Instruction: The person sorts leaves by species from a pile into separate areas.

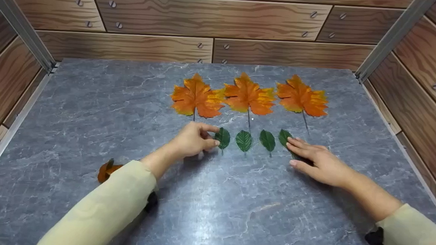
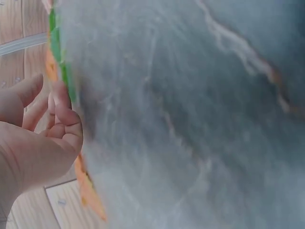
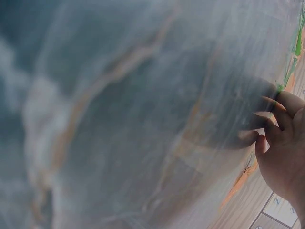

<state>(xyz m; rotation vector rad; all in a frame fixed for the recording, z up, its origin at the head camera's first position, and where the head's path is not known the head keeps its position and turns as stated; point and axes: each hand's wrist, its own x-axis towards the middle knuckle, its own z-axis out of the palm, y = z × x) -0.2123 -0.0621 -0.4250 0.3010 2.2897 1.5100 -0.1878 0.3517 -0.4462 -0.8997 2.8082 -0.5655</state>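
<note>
Several small green leaves lie in a row on the grey marbled table. At the left end of the row, my left hand [image 1: 194, 139] has its index finger and thumb, spread apart, touching the left side of a green leaf [image 1: 224, 138]; its other fingers are bent. My right hand [image 1: 323, 163] rests with extended fingers over the lower part of the rightmost green leaf [image 1: 284, 135], partly hiding it. Between the hands are two more leaves, a green leaf [image 1: 243, 140] and another green leaf [image 1: 267, 140]. The wrist views show the leaves only edge-on.
Three orange maple leaves, a left one [image 1: 196, 96], a middle one [image 1: 248, 95] and a right one [image 1: 302, 97], lie behind the green row, stems toward me. A brown-orange object [image 1: 106, 171] sits beside my left sleeve, partly covered. Wood-patterned walls [image 1: 209, 17] enclose the table.
</note>
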